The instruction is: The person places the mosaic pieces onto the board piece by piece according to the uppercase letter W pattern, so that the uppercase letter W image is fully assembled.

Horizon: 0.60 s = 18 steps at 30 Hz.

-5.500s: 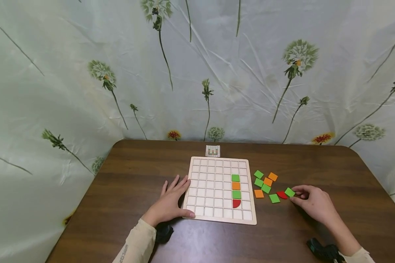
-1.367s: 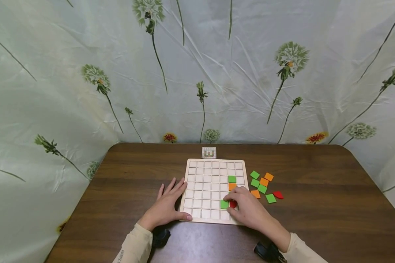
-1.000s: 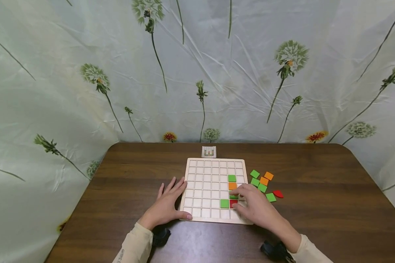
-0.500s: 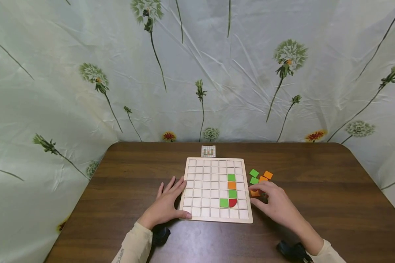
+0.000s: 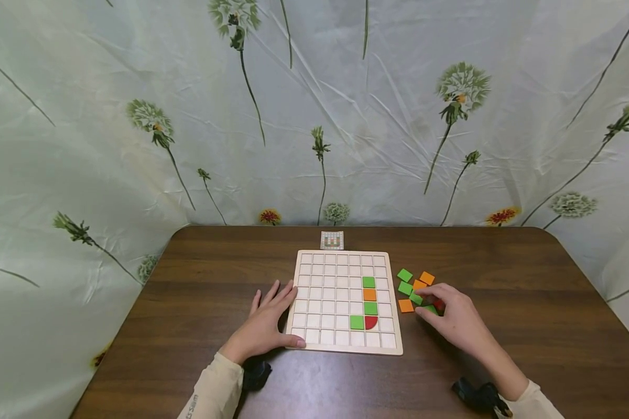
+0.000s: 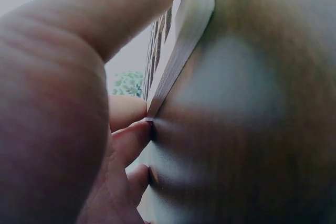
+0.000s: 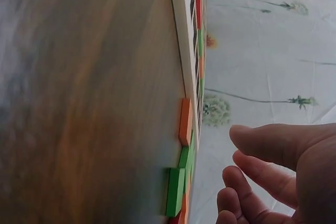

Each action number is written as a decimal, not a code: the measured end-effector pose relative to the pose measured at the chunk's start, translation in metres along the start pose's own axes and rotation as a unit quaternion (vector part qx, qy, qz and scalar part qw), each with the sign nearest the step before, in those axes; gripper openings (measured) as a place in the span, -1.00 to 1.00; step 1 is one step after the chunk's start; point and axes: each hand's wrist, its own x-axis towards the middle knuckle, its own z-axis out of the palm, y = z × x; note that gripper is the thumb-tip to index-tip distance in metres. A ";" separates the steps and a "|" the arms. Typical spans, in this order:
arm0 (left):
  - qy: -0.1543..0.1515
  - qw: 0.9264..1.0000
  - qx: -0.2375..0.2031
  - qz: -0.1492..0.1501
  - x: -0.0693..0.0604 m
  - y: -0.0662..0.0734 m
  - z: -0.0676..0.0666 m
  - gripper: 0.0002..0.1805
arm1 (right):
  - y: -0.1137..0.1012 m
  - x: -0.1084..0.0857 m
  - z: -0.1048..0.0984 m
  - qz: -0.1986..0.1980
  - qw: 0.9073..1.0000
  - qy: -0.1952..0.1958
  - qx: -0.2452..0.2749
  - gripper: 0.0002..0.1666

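Observation:
A pale wooden grid board (image 5: 320,294) lies on the table. In its right part, a green tile (image 5: 368,282), an orange tile (image 5: 369,295) and another green tile run down one column to a red rounded tile (image 5: 371,322). Left of the red one is a green square tile (image 5: 356,322). My left hand (image 5: 264,326) rests along the board's left edge, fingers spread and thumb at the front corner. Over the loose tiles at the right hovers my right hand (image 5: 458,314), thumb and fingers apart. Nothing shows between them in the right wrist view.
Loose green (image 5: 405,275) and orange (image 5: 406,305) tiles lie right of the board; a red one (image 5: 439,305) is partly behind my right hand. A small card with a printed grid pattern (image 5: 332,240) lies beyond the board. A flowered curtain (image 5: 293,116) hangs behind the table.
My right hand carried a green square from the loose tiles onto the board, left of the red tile. It let go and moved back right over the loose tiles. My left hand stayed at the board.

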 end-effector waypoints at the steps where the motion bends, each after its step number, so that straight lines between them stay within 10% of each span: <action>1: 0.000 1.000 -0.001 0.000 0.000 0.000 0.000 0.25 | 0.001 0.001 0.000 0.004 1.000 0.000 -0.001 -0.65; 18: 0.002 1.000 0.000 0.001 0.000 -0.002 0.000 0.27 | 0.009 0.006 -0.002 0.056 0.998 -0.037 -0.016 -0.62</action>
